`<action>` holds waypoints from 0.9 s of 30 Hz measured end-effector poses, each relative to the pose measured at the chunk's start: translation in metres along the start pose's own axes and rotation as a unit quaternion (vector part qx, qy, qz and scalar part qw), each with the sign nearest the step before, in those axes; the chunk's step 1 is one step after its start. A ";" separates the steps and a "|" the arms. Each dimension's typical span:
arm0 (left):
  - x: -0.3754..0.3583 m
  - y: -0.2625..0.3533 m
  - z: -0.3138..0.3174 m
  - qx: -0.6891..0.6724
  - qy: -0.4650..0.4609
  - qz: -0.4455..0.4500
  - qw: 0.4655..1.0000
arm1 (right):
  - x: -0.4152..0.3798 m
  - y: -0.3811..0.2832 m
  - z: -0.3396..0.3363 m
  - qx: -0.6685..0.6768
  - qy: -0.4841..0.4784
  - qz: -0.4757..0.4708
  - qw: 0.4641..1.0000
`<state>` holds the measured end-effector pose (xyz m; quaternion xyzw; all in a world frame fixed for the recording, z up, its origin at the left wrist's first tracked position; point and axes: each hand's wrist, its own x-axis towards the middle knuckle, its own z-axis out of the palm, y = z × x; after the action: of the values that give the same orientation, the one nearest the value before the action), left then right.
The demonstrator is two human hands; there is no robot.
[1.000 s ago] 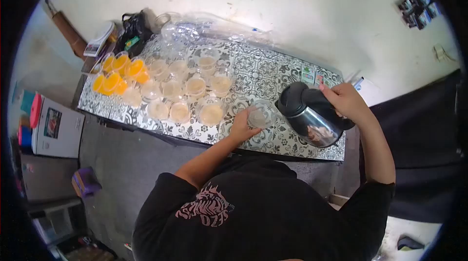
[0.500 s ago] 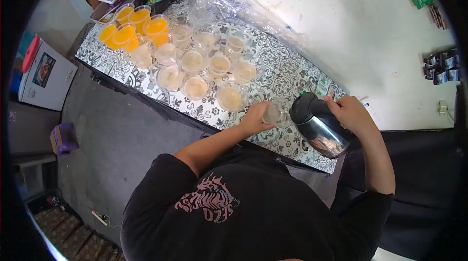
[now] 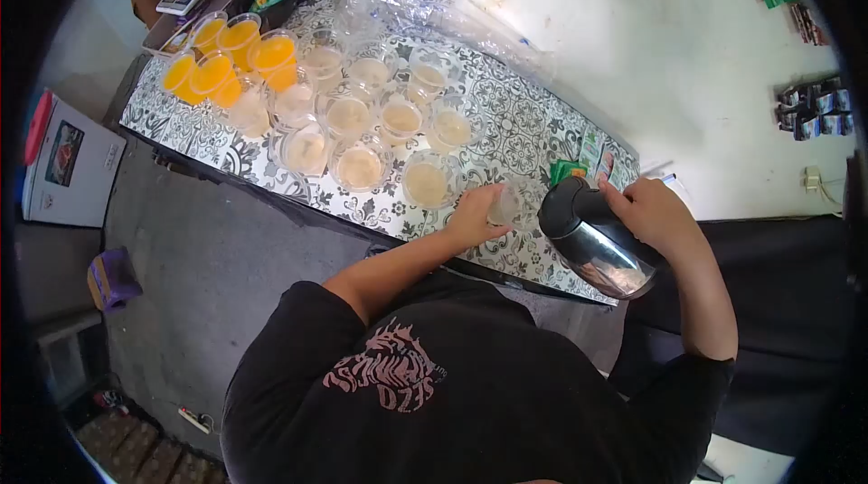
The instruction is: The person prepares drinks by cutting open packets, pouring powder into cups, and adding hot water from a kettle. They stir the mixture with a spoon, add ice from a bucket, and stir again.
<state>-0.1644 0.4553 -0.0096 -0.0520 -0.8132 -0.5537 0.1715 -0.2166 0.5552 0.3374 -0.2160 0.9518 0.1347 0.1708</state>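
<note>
Over at the patterned bench (image 3: pixel 517 122), pouring by the look of it: gripping the kettle (image 3: pixel 601 249) with the right hand (image 3: pixel 655 213), with fingers closed round its handle, and angling the spout at 1 clear cup (image 3: pixel 517 204). Holding that cup with the left hand (image 3: pixel 476 216), with fingers curled partly open about its side. No visible stream. Next, likely calls for a steady tilt and a motionless cup. Watch the bench's near edge, and the pale-filled cups (image 3: pixel 429 182) close on the left! Bare pattern beyond; tighter by the green packets (image 3: pixel 565 170).
</note>
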 end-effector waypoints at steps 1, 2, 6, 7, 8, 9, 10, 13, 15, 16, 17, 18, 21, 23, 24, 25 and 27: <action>0.000 0.007 -0.004 0.009 0.003 -0.004 1.000 | -0.002 -0.002 -0.002 -0.007 -0.005 0.008 1.000; 0.000 0.011 -0.007 0.017 0.005 -0.007 1.000 | -0.004 -0.003 -0.003 -0.005 -0.007 0.014 1.000; 0.001 0.007 -0.004 0.011 -0.002 -0.003 1.000 | -0.011 0.000 -0.006 0.009 -0.002 0.036 0.999; 0.003 0.010 -0.006 0.001 -0.012 -0.009 1.000 | -0.012 0.001 -0.005 0.014 0.003 0.040 0.999; 0.005 0.012 -0.009 -0.009 -0.023 -0.014 1.000 | -0.013 0.005 -0.004 0.025 0.010 0.044 0.999; 0.004 0.013 -0.009 0.002 -0.005 -0.005 1.000 | -0.012 0.011 -0.001 0.035 0.017 0.049 0.998; 0.002 0.015 -0.008 0.012 0.013 0.004 1.000 | -0.012 0.017 0.001 0.046 0.025 0.053 0.997; -0.002 0.008 -0.003 0.023 0.031 0.019 0.999 | -0.011 0.036 -0.003 0.181 -0.030 0.084 0.979; -0.002 0.004 0.000 0.026 0.029 0.022 0.999 | -0.002 0.065 0.008 0.260 -0.020 0.085 0.962; -0.002 0.003 0.000 0.028 0.027 0.022 0.999 | 0.001 0.078 0.012 0.300 -0.024 0.079 0.950; -0.002 0.004 0.001 0.030 0.025 0.022 0.999 | 0.003 0.090 0.015 0.339 -0.028 0.072 0.937; -0.002 0.005 0.001 0.042 0.036 0.030 0.998 | 0.005 0.099 0.021 0.398 -0.010 0.064 0.915; -0.003 0.006 0.004 0.064 0.056 0.047 0.995 | 0.012 0.126 0.033 0.461 0.027 0.054 0.885; -0.002 0.002 0.005 0.058 0.049 0.049 0.996 | 0.021 0.137 0.043 0.508 0.074 0.033 0.858; -0.002 0.002 0.006 0.056 0.042 0.031 0.997 | 0.027 0.143 0.048 0.531 0.098 0.024 0.842; -0.002 0.003 0.005 0.055 0.035 0.012 0.998 | 0.036 0.145 0.053 0.554 0.114 0.024 0.824; -0.001 0.007 0.005 0.054 0.030 0.000 0.998 | 0.061 0.143 0.063 0.599 0.148 0.025 0.787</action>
<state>-0.1625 0.4626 -0.0052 -0.0255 -0.8362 -0.5106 0.1985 -0.3168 0.6780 0.2831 -0.0634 0.8602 -0.4917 0.1195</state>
